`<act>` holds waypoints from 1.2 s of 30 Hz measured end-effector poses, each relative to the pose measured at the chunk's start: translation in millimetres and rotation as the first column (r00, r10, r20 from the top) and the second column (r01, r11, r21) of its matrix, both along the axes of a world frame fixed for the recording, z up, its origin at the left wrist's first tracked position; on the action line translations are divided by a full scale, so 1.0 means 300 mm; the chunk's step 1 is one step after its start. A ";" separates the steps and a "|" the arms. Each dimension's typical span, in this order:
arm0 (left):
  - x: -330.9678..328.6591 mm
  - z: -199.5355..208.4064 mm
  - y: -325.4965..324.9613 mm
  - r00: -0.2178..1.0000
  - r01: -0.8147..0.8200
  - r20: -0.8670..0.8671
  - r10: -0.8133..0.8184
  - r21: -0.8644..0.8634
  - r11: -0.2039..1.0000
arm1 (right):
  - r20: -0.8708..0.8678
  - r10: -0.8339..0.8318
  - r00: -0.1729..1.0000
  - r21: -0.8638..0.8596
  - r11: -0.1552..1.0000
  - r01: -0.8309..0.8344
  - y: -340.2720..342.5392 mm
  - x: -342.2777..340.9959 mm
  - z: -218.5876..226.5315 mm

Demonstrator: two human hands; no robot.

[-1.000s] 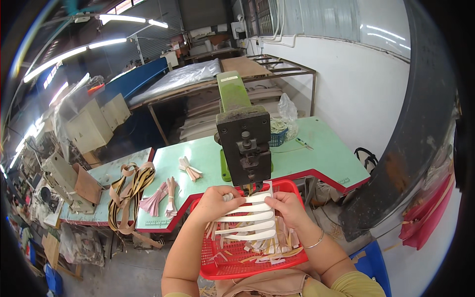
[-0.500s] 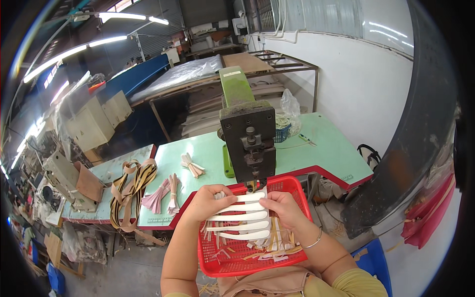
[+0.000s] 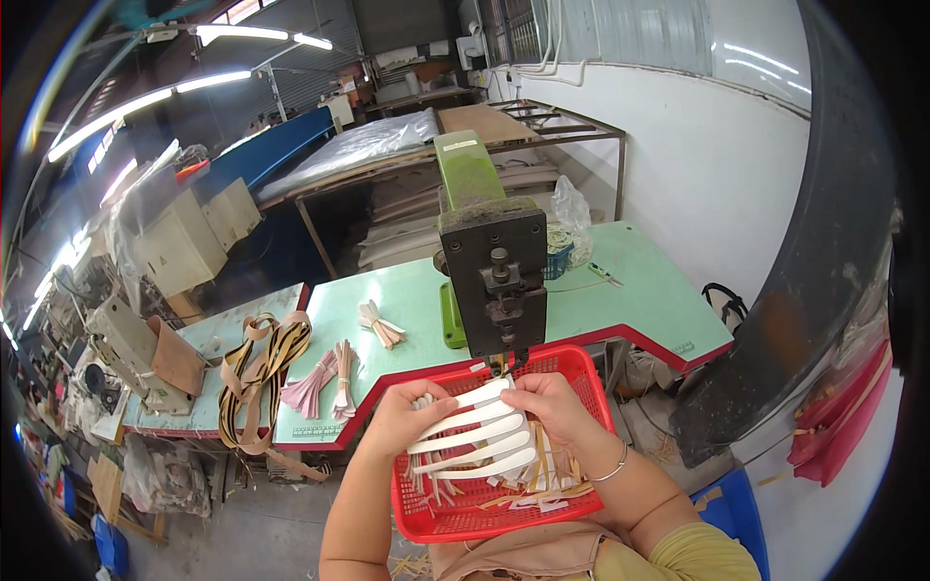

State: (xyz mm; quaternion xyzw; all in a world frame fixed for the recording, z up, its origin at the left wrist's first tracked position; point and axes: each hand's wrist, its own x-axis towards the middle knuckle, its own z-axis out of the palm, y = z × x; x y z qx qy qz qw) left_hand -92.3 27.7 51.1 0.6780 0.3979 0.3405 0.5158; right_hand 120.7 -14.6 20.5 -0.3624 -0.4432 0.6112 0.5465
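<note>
Several narrow white strips point(image 3: 475, 451) lie in a fanned row between my hands, their right ends side by side just below the head of the green and black machine point(image 3: 492, 276). My left hand point(image 3: 412, 418) is closed on the left part of the top strips, thumb on top, with more strip ends bunched by its fingers. With thumb and fingers pinched, my right hand point(image 3: 549, 407) holds the right end of the top strip. Beneath both hands sits a red plastic basket point(image 3: 593, 387) with loose strips and offcuts in it.
A green tabletop point(image 3: 630, 290) with a red edge surrounds the machine. Pink strips point(image 3: 310, 385), a pale bundle point(image 3: 382, 324) and a striped webbing coil point(image 3: 254, 382) lie to the left. Behind the machine stands a small blue basket point(image 3: 559, 261). A blue bin point(image 3: 733, 523) is at lower right.
The white strips have tilted, their right ends now higher than their left. Both hands remain on them, my right hand shifted slightly left. The whole view has shifted a little.
</note>
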 end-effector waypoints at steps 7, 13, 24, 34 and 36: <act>0.034 -0.094 -0.096 0.980 -0.113 0.153 0.127 -0.097 0.989 | 0.189 0.036 0.981 -0.010 0.999 -0.034 0.012 0.040 0.050; 0.070 -0.160 -0.142 0.962 -0.118 0.225 0.152 -0.159 0.980 | 0.401 0.102 0.911 -0.022 0.995 -0.102 0.034 0.078 0.108; 0.089 -0.181 -0.141 0.974 0.005 0.223 0.036 -0.181 0.983 | 0.668 0.147 0.729 0.004 0.979 -0.202 0.078 0.119 0.171; 0.173 -0.125 -0.095 0.969 -0.031 0.241 0.060 -0.124 0.992 | 0.620 0.224 0.752 0.093 0.931 -0.354 0.165 0.121 0.170; 0.212 -0.113 -0.075 0.967 -0.046 0.241 0.083 -0.153 0.987 | 0.580 0.239 0.778 0.106 0.926 -0.363 0.174 0.136 0.162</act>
